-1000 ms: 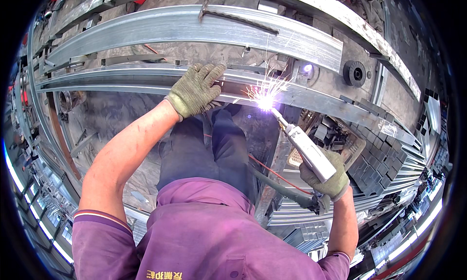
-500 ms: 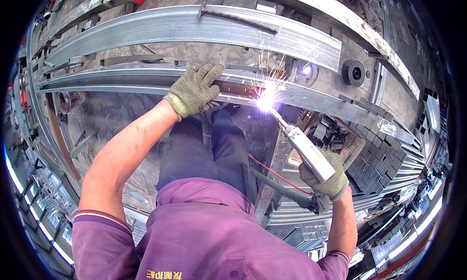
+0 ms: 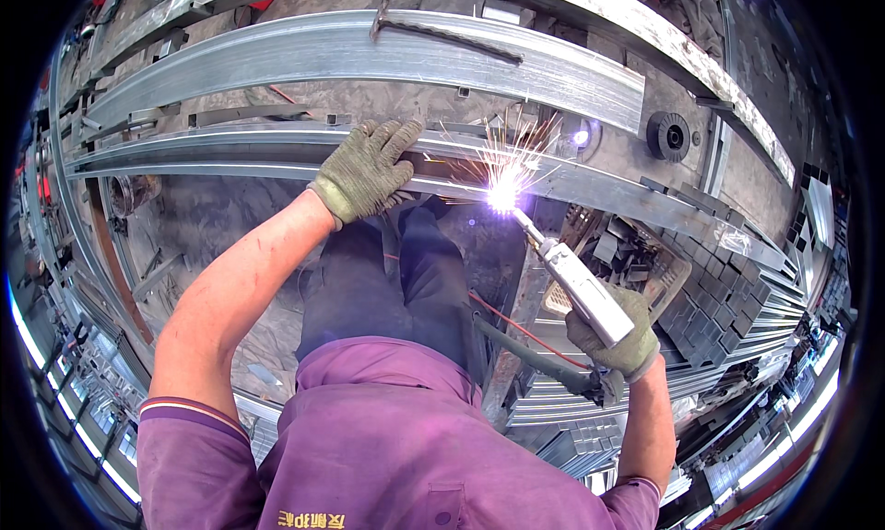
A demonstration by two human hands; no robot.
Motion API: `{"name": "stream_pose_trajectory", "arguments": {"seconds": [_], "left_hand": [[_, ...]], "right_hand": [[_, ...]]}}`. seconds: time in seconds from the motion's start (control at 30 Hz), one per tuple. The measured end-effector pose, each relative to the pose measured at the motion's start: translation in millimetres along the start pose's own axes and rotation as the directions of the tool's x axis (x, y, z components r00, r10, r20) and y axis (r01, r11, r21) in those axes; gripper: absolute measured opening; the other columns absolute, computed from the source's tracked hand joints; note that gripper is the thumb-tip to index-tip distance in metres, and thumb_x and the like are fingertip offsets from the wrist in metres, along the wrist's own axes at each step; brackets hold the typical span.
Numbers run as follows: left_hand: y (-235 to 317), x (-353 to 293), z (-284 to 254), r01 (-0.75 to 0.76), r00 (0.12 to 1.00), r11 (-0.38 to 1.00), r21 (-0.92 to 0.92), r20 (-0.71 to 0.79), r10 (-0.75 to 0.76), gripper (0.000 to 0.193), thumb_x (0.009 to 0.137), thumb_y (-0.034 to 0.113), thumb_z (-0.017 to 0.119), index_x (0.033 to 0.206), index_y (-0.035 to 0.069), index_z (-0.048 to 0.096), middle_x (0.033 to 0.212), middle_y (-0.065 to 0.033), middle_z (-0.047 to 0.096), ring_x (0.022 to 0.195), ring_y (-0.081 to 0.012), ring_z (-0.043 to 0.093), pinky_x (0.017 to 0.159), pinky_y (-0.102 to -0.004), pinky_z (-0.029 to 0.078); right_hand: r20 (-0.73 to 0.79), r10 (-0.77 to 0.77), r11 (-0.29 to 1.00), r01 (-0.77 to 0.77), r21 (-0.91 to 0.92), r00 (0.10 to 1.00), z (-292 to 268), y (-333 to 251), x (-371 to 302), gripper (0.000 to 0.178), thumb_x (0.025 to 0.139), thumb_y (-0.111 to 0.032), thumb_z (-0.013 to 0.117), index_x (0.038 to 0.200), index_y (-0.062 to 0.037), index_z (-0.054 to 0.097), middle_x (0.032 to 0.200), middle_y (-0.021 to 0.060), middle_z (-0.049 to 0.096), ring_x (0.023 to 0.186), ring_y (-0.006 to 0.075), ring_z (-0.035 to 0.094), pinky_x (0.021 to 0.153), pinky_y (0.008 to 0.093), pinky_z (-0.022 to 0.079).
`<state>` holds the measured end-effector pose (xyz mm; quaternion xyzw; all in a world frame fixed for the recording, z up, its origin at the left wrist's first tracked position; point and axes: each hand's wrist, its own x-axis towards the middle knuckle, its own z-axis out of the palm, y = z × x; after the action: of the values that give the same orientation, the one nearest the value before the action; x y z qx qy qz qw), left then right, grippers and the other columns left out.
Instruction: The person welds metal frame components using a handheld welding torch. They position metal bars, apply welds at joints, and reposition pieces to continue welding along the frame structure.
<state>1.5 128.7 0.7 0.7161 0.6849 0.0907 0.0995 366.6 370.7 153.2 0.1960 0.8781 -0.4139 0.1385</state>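
Observation:
My left hand [image 3: 366,170], in a green knit glove, lies across a long grey metal channel [image 3: 221,154] with its fingers stretched out and thumb apart. My right hand [image 3: 627,332], also gloved, is closed round the white body of a welding torch [image 3: 588,290]. The torch slants up and leftward, its tip at the channel's near edge, right of my left hand. A bright white-violet arc [image 3: 502,196] burns there, and sparks fan upward. Glare hides the weld spot. A dark cable [image 3: 539,366] hangs near the torch's rear.
Beyond the channel lies a wide metal beam [image 3: 277,55] with a hammer [image 3: 452,40] on it. A dark ribbed wheel [image 3: 668,137] sits right of the beam. A crate of metal pieces [image 3: 680,276] and stacked rectangular tubes [image 3: 714,295] stand at the right. A red hose [image 3: 530,329] runs beside my legs.
The spark fan has spread wider and taller above the arc. Both hands and the torch stay in nearly the same place.

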Motion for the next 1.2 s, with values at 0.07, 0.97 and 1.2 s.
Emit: {"name": "stream_pose_trajectory", "arguments": {"seconds": [0.07,0.97,1.2], "left_hand": [[-0.4,-0.4,1.0,0.0,1.0,1.0,-0.001,0.001,0.0,0.044,0.074,0.043,0.081,0.098,0.008,0.069,0.157,-0.0217,0.051,0.139,-0.0422,0.052,0.116,-0.0593,0.042],[-0.2,0.4,-1.0,-0.002,1.0,1.0,-0.016,-0.003,0.002,0.044,0.075,0.044,0.082,0.096,0.008,0.067,0.157,-0.0219,0.051,0.138,-0.0421,0.053,0.115,-0.0581,0.042],[-0.8,2.2,-2.5,0.002,1.0,0.999,-0.047,-0.016,-0.003,0.045,0.074,0.044,0.085,0.094,0.008,0.067,0.157,-0.0207,0.051,0.137,-0.0417,0.052,0.11,-0.0564,0.045]], "right_hand": [[-0.011,-0.014,1.0,0.014,0.018,1.0,-0.2,-0.3,0.1,0.024,0.078,-0.016,0.082,0.101,-0.0099,0.075,0.083,0.0095,0.07,0.071,0.0333,0.072,0.064,0.0425,0.058],[-0.014,0.087,0.996,-0.087,-0.003,0.996,16.7,4.9,-10.9,0.024,0.081,-0.014,0.081,0.103,-0.0069,0.073,0.083,0.0119,0.07,0.072,0.0346,0.07,0.067,0.0426,0.057],[-0.168,0.202,0.975,-0.183,0.125,0.965,52.2,7.6,-33.7,0.023,0.085,-0.017,0.081,0.104,-0.008,0.073,0.078,0.0101,0.071,0.069,0.0349,0.071,0.065,0.0431,0.057]]}}
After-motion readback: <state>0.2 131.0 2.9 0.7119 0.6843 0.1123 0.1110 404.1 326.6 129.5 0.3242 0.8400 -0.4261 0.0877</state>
